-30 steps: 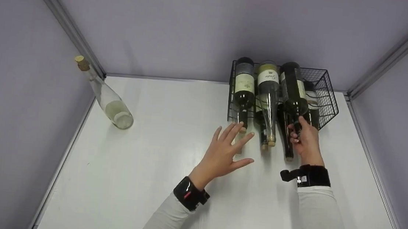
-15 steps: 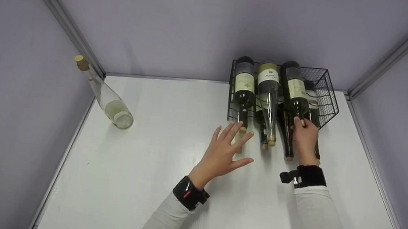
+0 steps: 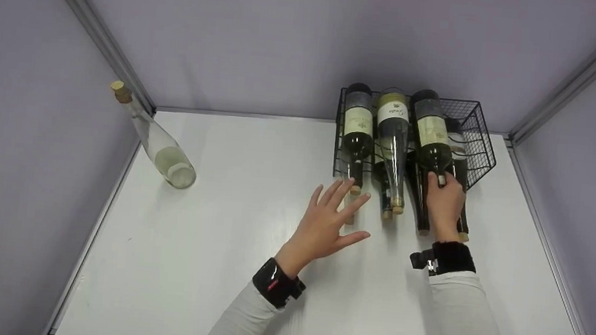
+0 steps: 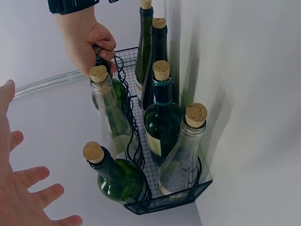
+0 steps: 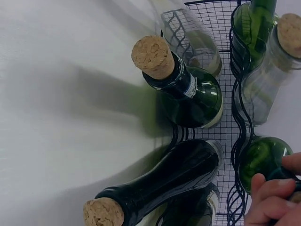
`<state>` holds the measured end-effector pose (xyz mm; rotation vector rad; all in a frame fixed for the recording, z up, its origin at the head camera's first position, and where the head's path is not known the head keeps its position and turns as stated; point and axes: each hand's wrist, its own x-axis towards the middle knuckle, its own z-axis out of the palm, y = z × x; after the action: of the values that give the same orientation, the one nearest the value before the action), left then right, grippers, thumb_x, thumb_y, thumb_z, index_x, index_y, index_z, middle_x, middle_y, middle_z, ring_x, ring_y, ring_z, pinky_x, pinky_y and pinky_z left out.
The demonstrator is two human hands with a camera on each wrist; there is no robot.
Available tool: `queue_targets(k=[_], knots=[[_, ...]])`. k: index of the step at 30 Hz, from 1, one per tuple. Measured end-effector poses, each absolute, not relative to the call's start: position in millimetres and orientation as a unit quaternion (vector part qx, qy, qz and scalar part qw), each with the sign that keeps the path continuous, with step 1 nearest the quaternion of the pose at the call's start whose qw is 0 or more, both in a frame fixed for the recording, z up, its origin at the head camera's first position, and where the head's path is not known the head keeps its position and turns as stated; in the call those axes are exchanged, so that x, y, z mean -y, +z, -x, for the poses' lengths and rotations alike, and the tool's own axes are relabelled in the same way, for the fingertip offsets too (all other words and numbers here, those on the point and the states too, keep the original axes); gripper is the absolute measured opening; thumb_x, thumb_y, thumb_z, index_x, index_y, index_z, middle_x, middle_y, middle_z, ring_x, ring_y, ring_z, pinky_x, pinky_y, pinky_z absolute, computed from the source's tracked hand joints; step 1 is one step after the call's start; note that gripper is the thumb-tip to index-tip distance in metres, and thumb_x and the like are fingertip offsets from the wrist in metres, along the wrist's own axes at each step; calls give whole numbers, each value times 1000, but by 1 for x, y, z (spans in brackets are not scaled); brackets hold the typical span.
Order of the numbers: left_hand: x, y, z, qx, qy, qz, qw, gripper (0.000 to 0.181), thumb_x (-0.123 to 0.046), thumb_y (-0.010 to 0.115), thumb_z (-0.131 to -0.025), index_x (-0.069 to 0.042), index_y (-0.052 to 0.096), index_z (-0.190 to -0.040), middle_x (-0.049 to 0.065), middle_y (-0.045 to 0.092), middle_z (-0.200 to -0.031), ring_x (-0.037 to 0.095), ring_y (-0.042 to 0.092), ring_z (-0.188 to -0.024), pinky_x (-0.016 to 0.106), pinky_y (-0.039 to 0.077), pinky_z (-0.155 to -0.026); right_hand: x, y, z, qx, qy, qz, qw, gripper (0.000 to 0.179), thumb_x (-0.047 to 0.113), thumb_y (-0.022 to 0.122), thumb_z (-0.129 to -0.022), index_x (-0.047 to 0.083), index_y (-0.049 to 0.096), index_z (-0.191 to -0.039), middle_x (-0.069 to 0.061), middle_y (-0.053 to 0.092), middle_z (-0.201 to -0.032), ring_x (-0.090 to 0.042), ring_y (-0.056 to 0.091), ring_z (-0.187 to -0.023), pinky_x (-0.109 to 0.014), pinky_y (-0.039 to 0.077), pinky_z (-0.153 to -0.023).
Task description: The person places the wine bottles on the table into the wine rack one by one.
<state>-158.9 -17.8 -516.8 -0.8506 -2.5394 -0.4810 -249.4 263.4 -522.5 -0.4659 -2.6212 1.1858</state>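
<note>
A black wire rack holds corked bottles lying in two tiers, necks toward me. My right hand grips the neck of a green wine bottle, the rightmost on the upper tier, its cream label in sight. In the right wrist view my curled fingers cover part of that neck. My left hand is spread, fingertips close to the neck of the leftmost upper green bottle; the left wrist view shows a gap between them. Between these two lies a clear bottle with a white label.
Below, several more bottles fill the lower tier, among them a dark bottle and a green bottle. Far left on the white table stands a clear corked bottle. Grey panels enclose the back and sides.
The bottle in my right hand has turned about its length, bringing its label round to face up. My right hand has rolled and shifted slightly left on the neck. The left hand stays put.
</note>
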Motion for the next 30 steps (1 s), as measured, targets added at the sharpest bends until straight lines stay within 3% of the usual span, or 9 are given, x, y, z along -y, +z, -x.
queue_targets(k=[10,18,25,30], knots=[[19,-516,158,913,-183,304,200,72,-67,49,-92,-26,40,-150,11,30,-156,33,30,-141,61,29,-107,-261,-522,248,911,362,159,115,58,36,50,-102,-8,47,-140,-30,53,-134,-48,50,-121,-56,39,-100],[20,-517,158,913,-186,303,202,71,-66,50,-92,-26,40,-150,12,30,-156,34,31,-141,61,30,-107,-258,-520,247,929,313,166,107,58,40,45,-103,-4,46,-142,-33,55,-129,-51,55,-112,-64,45,-85],[22,-518,158,914,-185,299,204,69,-66,50,-92,-25,44,-148,13,30,-156,34,31,-141,61,29,-108,-259,-518,246,941,279,156,112,58,39,46,-103,-7,48,-139,-32,57,-123,-52,56,-107,-65,46,-82],[26,-521,158,913,-187,298,208,69,-66,50,-92,-25,45,-148,13,31,-155,33,31,-141,61,29,-108,-262,-512,242,948,274,142,76,67,44,46,-102,-6,40,-145,-33,50,-127,-54,53,-109,-67,44,-83]])
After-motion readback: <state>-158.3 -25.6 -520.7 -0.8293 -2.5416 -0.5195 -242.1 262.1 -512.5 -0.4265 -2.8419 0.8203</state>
